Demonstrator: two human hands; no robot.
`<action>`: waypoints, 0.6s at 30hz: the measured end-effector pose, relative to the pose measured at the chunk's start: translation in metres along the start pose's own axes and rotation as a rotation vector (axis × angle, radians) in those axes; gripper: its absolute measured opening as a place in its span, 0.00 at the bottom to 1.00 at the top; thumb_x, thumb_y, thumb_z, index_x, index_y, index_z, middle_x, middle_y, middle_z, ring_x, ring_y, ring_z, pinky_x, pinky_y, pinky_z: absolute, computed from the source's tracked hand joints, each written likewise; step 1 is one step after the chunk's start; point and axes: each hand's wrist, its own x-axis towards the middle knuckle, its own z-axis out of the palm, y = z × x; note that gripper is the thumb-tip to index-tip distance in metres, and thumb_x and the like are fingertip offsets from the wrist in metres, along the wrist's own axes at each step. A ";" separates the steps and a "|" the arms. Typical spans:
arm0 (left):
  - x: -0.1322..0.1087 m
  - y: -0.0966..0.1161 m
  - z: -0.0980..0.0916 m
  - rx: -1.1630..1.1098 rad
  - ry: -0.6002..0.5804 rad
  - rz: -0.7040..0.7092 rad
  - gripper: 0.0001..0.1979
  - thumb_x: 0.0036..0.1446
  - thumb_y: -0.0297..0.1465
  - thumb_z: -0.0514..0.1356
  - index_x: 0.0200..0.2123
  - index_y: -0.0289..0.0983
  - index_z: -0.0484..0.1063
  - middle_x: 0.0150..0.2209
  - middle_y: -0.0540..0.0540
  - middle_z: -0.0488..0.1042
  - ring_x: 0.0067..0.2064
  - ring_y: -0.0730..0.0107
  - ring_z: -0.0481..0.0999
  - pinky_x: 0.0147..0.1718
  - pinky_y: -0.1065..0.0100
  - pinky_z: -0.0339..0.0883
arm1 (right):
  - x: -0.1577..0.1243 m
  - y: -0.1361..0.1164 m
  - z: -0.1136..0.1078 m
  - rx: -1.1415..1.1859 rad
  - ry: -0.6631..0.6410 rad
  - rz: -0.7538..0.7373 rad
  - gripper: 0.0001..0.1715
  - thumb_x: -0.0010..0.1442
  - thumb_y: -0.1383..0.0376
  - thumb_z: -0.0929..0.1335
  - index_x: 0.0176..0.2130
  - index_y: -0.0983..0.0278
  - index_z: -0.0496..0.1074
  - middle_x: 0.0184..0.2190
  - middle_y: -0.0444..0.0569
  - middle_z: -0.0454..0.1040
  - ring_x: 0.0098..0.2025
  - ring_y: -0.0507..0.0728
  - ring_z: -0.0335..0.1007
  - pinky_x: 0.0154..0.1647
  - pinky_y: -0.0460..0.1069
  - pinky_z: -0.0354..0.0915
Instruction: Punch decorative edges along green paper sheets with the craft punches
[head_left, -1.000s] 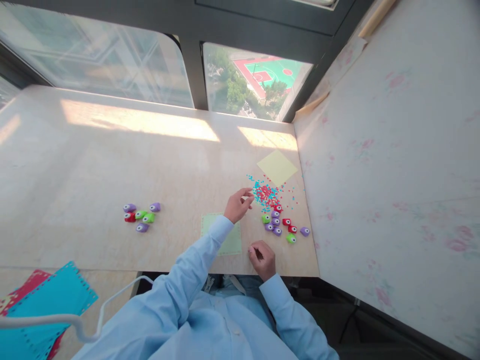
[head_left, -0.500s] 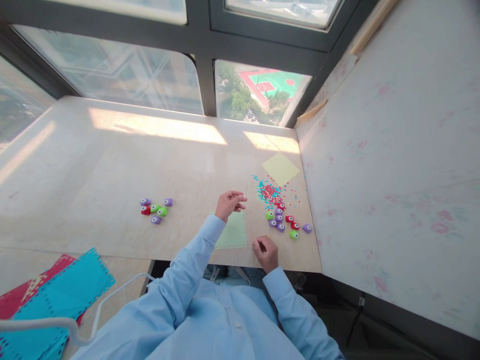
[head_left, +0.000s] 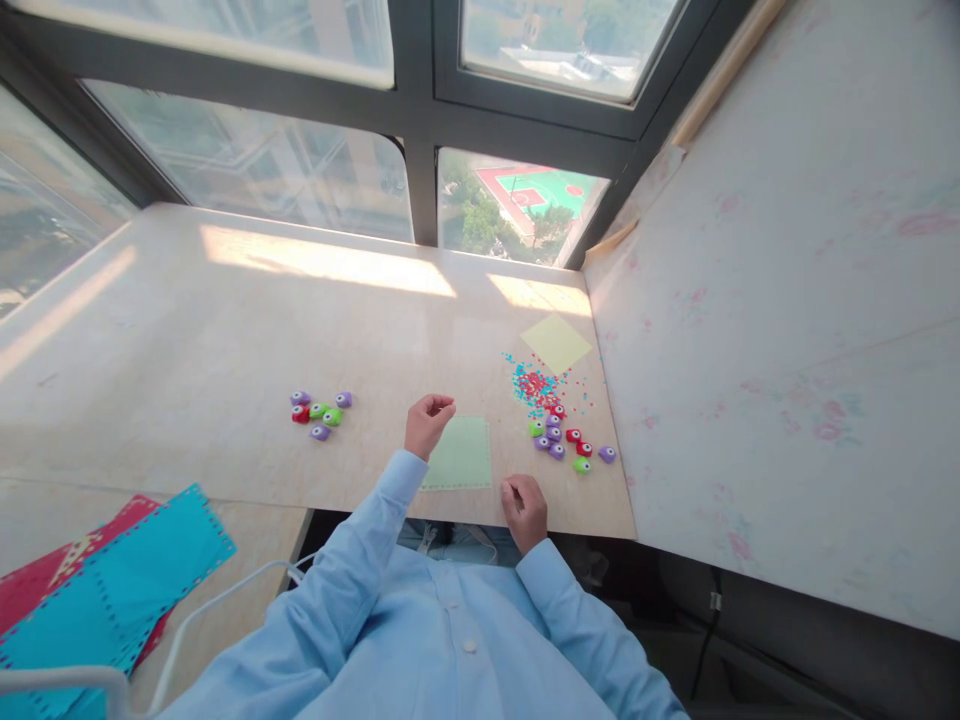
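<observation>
My left hand [head_left: 429,424] is over the upper left edge of a pale green sheet [head_left: 461,455], its fingers pinched together; whatever they hold is too small to make out. At the table's front edge, right of the sheet, my right hand [head_left: 524,511] is curled closed, its contents hidden. Red and blue paper bits [head_left: 535,386] lie scattered beyond it. Just in front of them sit several purple, red and green punches [head_left: 553,434]. More such punches [head_left: 318,411] are grouped to the left.
A yellow square sheet [head_left: 556,344] lies behind the paper bits. At the lower left are blue sheets [head_left: 142,570] and red sheets [head_left: 37,575] with punched edges, near a white curved tube [head_left: 177,640]. A patterned wall [head_left: 750,350] borders the table's right side.
My left hand has moved left, off the middle of the green sheet's top edge, and its fingers have drawn together. My right hand stays curled in nearly the same place. The camera view has shifted slightly.
</observation>
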 end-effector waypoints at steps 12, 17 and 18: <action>-0.010 -0.029 -0.061 0.240 0.119 0.136 0.21 0.58 0.46 0.54 0.39 0.34 0.74 0.28 0.43 0.79 0.26 0.69 0.75 0.28 0.67 0.70 | -0.005 0.004 0.005 -0.020 0.038 -0.021 0.08 0.62 0.65 0.63 0.32 0.61 0.71 0.29 0.49 0.73 0.34 0.56 0.69 0.37 0.52 0.67; -0.007 -0.042 -0.078 0.440 0.170 0.261 0.19 0.61 0.43 0.50 0.38 0.38 0.76 0.39 0.40 0.80 0.43 0.59 0.78 0.45 0.58 0.70 | -0.004 0.005 0.006 -0.039 0.040 -0.044 0.08 0.62 0.66 0.63 0.32 0.61 0.70 0.29 0.48 0.73 0.34 0.56 0.68 0.36 0.52 0.67; -0.007 -0.043 -0.081 0.481 0.157 0.294 0.18 0.60 0.42 0.52 0.38 0.38 0.76 0.40 0.40 0.80 0.45 0.57 0.77 0.48 0.56 0.69 | -0.004 0.005 0.006 -0.044 0.042 -0.049 0.08 0.62 0.66 0.63 0.32 0.61 0.70 0.28 0.48 0.73 0.33 0.56 0.68 0.36 0.52 0.67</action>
